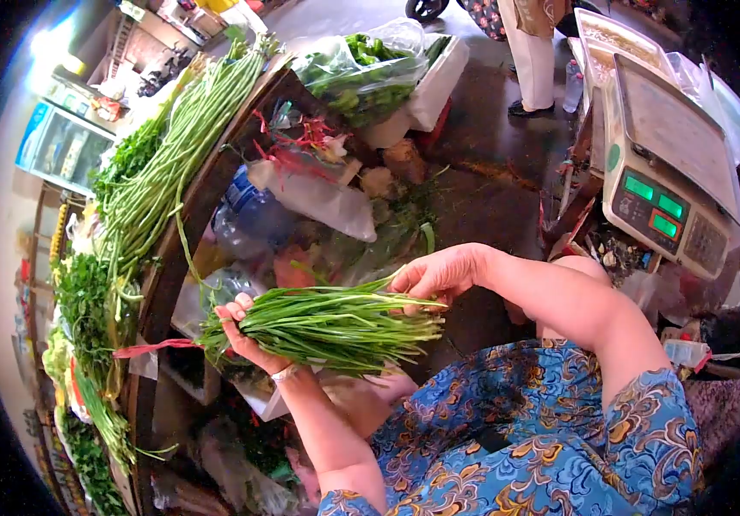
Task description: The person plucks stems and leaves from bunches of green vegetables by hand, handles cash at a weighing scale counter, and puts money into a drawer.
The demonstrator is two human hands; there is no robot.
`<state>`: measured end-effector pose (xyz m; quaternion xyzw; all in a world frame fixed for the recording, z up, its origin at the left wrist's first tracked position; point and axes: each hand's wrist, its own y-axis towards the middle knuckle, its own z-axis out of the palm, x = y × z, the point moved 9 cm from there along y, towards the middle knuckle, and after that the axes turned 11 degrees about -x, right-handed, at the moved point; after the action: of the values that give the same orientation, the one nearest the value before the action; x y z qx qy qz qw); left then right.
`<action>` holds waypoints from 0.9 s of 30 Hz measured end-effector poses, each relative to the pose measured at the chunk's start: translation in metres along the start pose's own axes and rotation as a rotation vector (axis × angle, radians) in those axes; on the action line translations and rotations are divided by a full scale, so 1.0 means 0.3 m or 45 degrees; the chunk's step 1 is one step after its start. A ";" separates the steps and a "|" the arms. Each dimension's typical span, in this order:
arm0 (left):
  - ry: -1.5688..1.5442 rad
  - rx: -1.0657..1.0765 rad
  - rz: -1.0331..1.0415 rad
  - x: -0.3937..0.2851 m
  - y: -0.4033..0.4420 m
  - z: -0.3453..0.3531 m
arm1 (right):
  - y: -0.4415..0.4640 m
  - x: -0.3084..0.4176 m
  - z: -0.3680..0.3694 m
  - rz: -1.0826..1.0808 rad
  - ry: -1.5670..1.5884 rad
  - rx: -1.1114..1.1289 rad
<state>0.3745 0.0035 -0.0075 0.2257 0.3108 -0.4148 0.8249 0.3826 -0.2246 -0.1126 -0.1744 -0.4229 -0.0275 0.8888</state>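
Note:
A thick bunch of long green chives (344,331) lies across in front of me. My left hand (254,340), with a bracelet at the wrist, is wrapped round the bunch's left end. At the upper right end, my right hand (434,277) has its fingers closed in a pinch on some of the chive stalks. The stalks fan out loosely toward the right. A pinkish-red strip (159,346) sticks out leftward beside my left hand; whether it is tied to the bunch is hidden.
Long beans (185,159) and leafy greens (86,301) lie along the wooden stand on the left. A scale (671,163) with lit green digits stands at right. Below are plastic bags (318,198) and scraps. Another person's legs (532,64) show at the back.

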 end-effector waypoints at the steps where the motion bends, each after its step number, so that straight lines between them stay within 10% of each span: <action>1: -0.002 0.002 -0.002 0.000 0.003 -0.008 | -0.004 0.006 0.001 -0.026 -0.096 0.017; 27: 0.113 -0.209 0.063 -0.008 0.040 -0.117 | -0.108 0.105 -0.233 -0.197 -0.378 -0.469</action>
<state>0.3721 0.0335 -0.0291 0.1830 0.3742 -0.3570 0.8360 0.4483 -0.2750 -0.1200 -0.3026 -0.5488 -0.1461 0.7654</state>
